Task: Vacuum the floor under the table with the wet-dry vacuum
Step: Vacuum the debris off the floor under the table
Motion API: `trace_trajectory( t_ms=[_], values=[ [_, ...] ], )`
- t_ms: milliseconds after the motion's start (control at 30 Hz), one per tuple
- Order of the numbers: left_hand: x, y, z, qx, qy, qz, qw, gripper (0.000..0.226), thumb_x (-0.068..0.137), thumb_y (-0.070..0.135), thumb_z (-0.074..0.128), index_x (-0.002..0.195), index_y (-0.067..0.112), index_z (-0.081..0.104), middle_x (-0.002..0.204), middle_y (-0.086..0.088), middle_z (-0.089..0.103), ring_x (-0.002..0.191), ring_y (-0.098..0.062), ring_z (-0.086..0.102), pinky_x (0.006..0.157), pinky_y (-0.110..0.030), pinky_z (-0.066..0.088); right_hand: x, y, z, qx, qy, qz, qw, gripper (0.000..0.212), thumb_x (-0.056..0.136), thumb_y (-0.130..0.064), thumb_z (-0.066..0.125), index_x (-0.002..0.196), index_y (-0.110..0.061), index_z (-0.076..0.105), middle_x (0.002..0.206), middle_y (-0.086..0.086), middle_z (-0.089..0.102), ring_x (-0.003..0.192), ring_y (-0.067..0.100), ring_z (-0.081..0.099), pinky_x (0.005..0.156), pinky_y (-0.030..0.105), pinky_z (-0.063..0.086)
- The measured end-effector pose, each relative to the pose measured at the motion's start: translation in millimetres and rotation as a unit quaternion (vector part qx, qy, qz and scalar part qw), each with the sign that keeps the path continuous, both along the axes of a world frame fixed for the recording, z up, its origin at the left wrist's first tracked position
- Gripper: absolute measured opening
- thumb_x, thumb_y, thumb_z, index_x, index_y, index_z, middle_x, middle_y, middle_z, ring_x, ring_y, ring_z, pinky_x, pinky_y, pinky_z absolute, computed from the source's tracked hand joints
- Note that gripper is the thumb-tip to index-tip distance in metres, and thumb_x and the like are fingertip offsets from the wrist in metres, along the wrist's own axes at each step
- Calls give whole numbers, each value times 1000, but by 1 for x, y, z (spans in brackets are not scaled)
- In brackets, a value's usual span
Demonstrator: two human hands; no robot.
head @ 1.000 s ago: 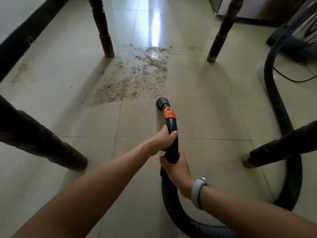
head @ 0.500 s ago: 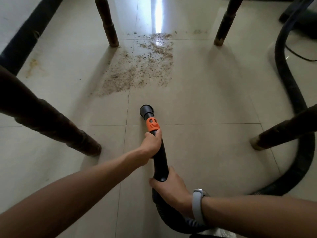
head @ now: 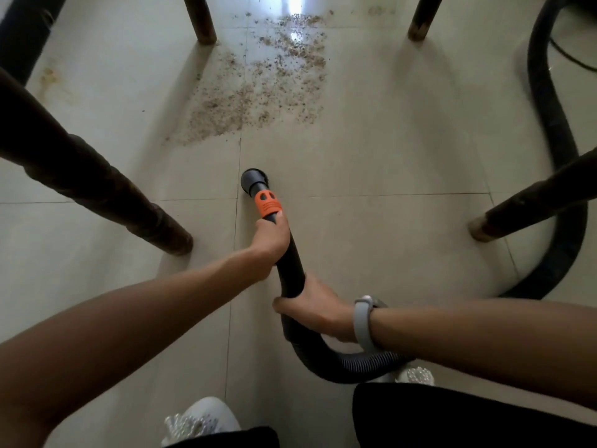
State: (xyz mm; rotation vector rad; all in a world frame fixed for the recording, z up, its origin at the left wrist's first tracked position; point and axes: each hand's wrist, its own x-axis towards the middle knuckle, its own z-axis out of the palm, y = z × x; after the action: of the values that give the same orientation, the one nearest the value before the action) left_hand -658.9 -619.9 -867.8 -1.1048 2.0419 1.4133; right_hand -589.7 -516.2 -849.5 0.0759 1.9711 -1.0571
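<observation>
Vacuum hose [head: 290,266] is held in both hands, its round nozzle [head: 253,182] pointed down at the tiled floor [head: 371,163] just ahead of the fingers. The left hand [head: 271,236] is wrapped round the black tube directly behind the orange collar [head: 268,203], fingers clamped on it; the right hand [head: 315,307], with a grey wristband [head: 363,321], is clamped on the tube further back, where the ribbed part begins and curls away beneath the right forearm. A patch of brown crumbs [head: 258,88] is spread well beyond the nozzle, between the two far table legs [head: 200,21], and appears untouched. The tiles between the fingertips and that patch look clean, though whether they were vacuumed cannot be told. The near table legs [head: 97,192] stand to either side of the hands. Most of the work is judged still to be done: the nozzle must be brought forward and the whole patch swept.
</observation>
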Motion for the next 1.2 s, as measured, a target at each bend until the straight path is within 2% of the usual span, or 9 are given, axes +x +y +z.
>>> trace_trajectory(
  t_ms=[133,300,367,500,600,700,933,1033,1200],
  values=[
    [-16,-13,1,33,2,21,999,57,101,41,28,142,3,24,131,-18,46,117,-34,50,80,-41,46,-18,-10,-6,-6,19,14,1000,25,73,-28,64,93,-17,56,82,4,61,82,24,62,69,34,51],
    [-30,-13,5,80,9,28,996,54,100,42,32,139,6,29,107,-12,46,99,-28,52,75,-37,47,-31,-7,-10,11,41,6,999,28,76,-28,64,100,-18,53,92,7,63,86,23,62,69,33,51],
    [-38,-8,8,87,12,20,996,53,100,42,32,139,6,29,109,-13,47,96,-26,51,74,-36,46,-37,-3,-12,20,59,-12,998,29,75,-29,64,99,-19,52,92,6,64,86,23,63,69,34,52],
    [-50,15,11,81,24,-28,996,51,100,38,37,138,5,31,128,-17,49,113,-32,53,79,-38,48,-47,10,-15,27,78,-51,995,18,79,-24,62,94,-21,52,83,3,62,76,19,61,59,27,46],
    [-55,34,12,100,42,-79,991,45,98,31,43,135,7,35,127,-17,52,112,-32,54,85,-40,49,-57,23,-16,34,91,-102,990,22,81,-23,61,101,-19,53,82,3,64,71,16,62,56,26,47],
    [-63,46,15,119,68,-119,983,39,98,27,45,132,8,39,121,-15,55,105,-29,56,81,-36,49,-65,31,-17,43,105,-190,975,31,83,-27,63,107,-16,48,89,5,64,73,19,63,55,26,45],
    [-88,48,16,153,92,-138,974,36,98,25,46,130,8,45,115,-13,58,95,-24,58,73,-30,51,-82,28,-20,37,134,-276,951,33,84,-30,63,108,-17,45,91,5,62,79,24,64,68,33,51],
    [-93,41,20,151,112,-135,973,35,100,25,38,129,9,48,98,-5,58,79,-16,59,69,-26,49,-101,34,-18,13,131,-286,949,32,85,-31,63,107,-17,46,92,4,61,81,21,62,73,35,52],
    [-77,20,11,138,108,-112,978,41,101,33,35,133,9,42,109,-5,52,82,-15,57,71,-27,48,-129,48,-21,-33,110,-293,949,33,86,-32,63,108,-13,49,98,8,60,90,24,62,85,41,53]
  ],
)
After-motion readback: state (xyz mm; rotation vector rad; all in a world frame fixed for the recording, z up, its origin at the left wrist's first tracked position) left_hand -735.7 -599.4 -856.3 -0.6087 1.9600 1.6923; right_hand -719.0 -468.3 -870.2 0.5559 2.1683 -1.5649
